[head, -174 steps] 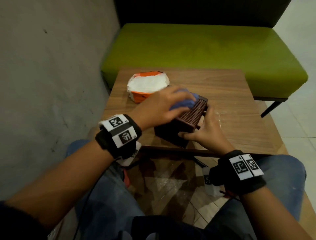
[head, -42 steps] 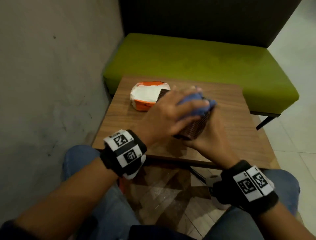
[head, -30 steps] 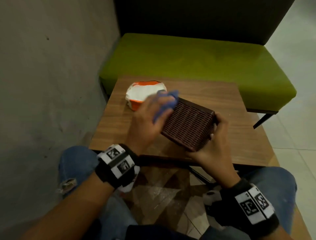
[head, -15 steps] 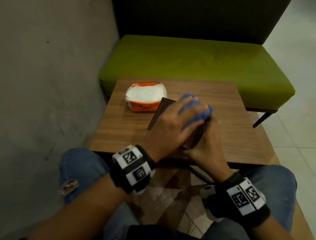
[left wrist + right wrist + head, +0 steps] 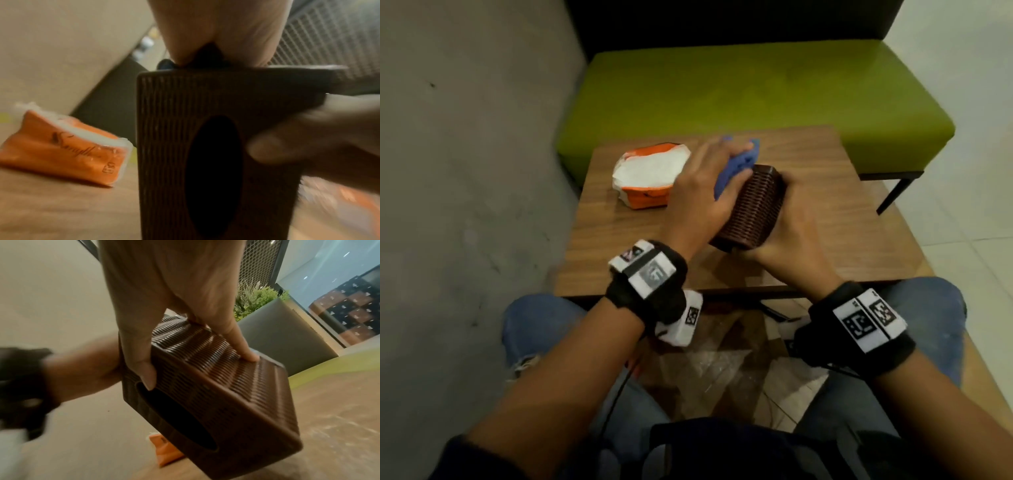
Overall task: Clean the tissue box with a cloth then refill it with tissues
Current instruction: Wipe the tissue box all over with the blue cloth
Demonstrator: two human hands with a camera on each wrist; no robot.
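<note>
1. Step in hand: I judge this to be the cleaning stage. The refill has not begun; the oval slot of the tissue box (image 5: 751, 205) shows dark in both wrist views, with no tissue visible in it.
2. Location of the box: it is tipped on edge over the middle of the wooden table (image 5: 859, 219), slot face turned toward me.
3. Right hand (image 5: 787, 236): it grasps the box, thumb at the slot rim and fingers laid over the ribbed side, bracing it at that tilt.
4. Left hand (image 5: 705, 195): it presses the blue cloth (image 5: 739, 164) against the far upper side of the box. Its fingers are wrapped over the cloth, holding it.
5. Tissue pack (image 5: 650, 178): the opened orange pack lies flat on the table just beside the box, to the left, white tissues exposed.
6. Next move, as I judge it: turn the box to present any unwiped face, finish the strokes, then put the cloth down to free the left hand for the pack.
7. Caution: the pack looks soft, so the stack may slump when lifted.
</note>
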